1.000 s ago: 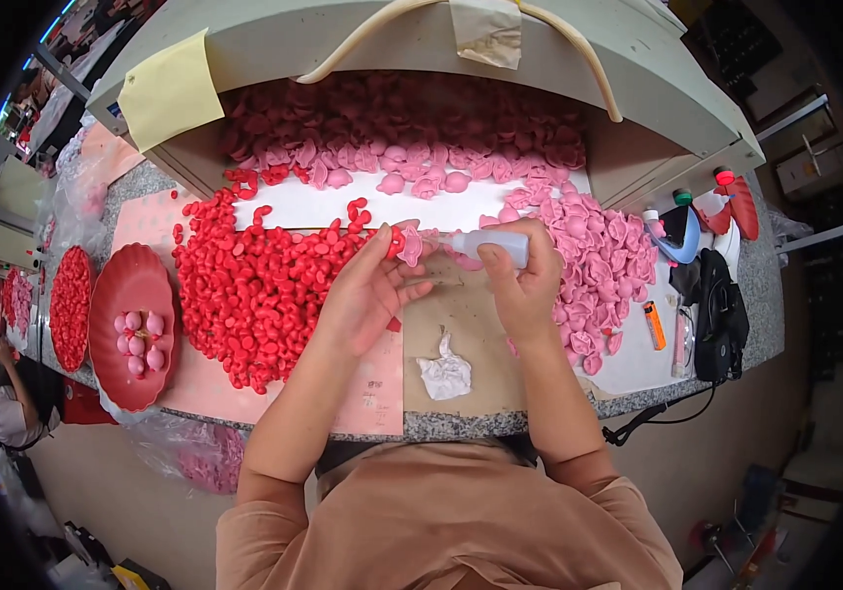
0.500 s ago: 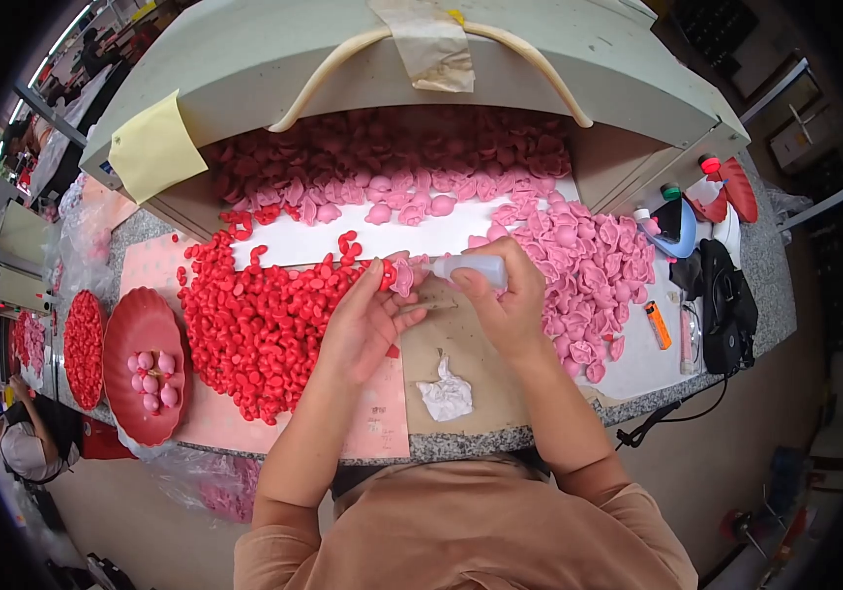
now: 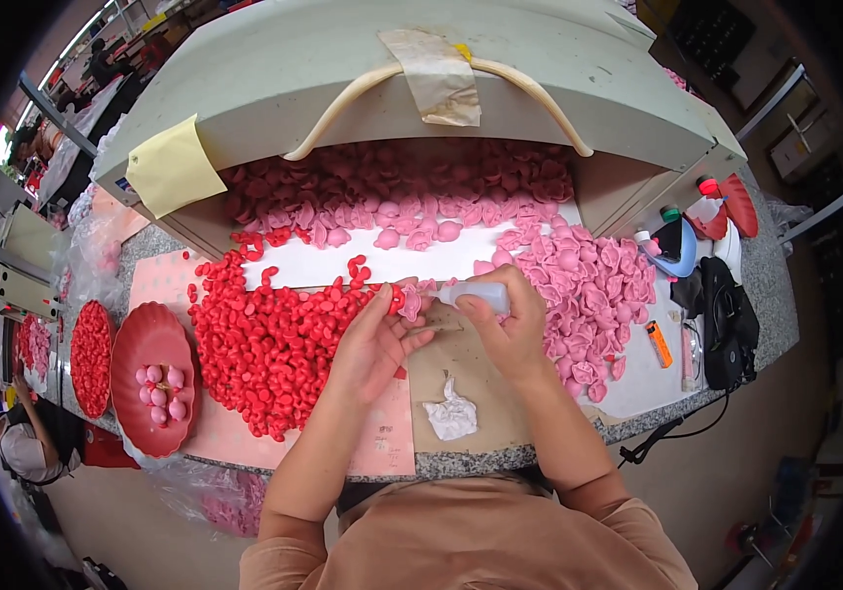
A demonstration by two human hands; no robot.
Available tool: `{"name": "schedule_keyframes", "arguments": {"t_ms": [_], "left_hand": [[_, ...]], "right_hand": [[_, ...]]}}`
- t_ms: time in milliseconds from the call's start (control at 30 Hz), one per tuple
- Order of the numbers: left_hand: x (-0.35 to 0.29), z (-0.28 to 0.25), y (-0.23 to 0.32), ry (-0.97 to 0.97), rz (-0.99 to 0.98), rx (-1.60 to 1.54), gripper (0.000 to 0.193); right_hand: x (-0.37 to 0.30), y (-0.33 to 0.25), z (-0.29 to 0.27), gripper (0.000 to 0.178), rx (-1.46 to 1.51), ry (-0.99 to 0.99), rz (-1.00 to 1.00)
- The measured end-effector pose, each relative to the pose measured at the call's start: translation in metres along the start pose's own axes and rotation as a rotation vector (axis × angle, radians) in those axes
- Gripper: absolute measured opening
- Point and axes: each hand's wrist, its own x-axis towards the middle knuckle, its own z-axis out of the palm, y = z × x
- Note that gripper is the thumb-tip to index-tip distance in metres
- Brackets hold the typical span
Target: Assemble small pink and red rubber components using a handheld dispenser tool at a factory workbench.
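Observation:
My left hand [image 3: 369, 346] pinches a small pink petal-shaped piece [image 3: 411, 303] between thumb and forefinger. A bit of red [image 3: 397, 297] shows beside it at the fingertips. The other fingers of that hand are loosely spread. In my right hand [image 3: 512, 329] is a translucent squeeze bottle [image 3: 481, 294], held on its side with its narrow tip pointing left at the pink piece. Whether the tip touches the piece, I cannot tell. A heap of small glossy red pieces [image 3: 274, 344] lies left of my hands, and a heap of pink petal-shaped pieces [image 3: 589, 285] lies to the right.
A grey metal hood [image 3: 343, 59] arches over more pink pieces [image 3: 392, 182] at the back. Crumpled white tissue [image 3: 451, 411] lies near the front edge. A red scalloped tray [image 3: 151, 334] holds pink balls at left. At right are an orange lighter [image 3: 659, 344] and a black bag [image 3: 726, 320].
The whole scene sits slightly lower in the picture. Both hands keep nearly the same pose, with the bottle tip still at the pink piece.

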Motion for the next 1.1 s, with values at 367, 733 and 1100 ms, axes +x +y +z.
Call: {"name": "schedule_keyframes", "arguments": {"t_ms": [367,733,1100], "left_hand": [[0.0002,-0.0004,-0.0011,0.001,-0.016,0.005,0.034],[-0.0005,0.0013,0.0004,0.012,-0.03,0.024,0.036],[-0.0005,0.0051,0.0,0.049,-0.023,0.072,0.037]], "right_hand": [[0.0006,0.0003,-0.0005,0.019,-0.032,-0.004,-0.024],[0.0019,0.0002,-0.0017,0.02,-0.026,-0.011,-0.026],[0.0015,0.002,-0.0027,0.022,-0.051,-0.008,-0.031]]}}
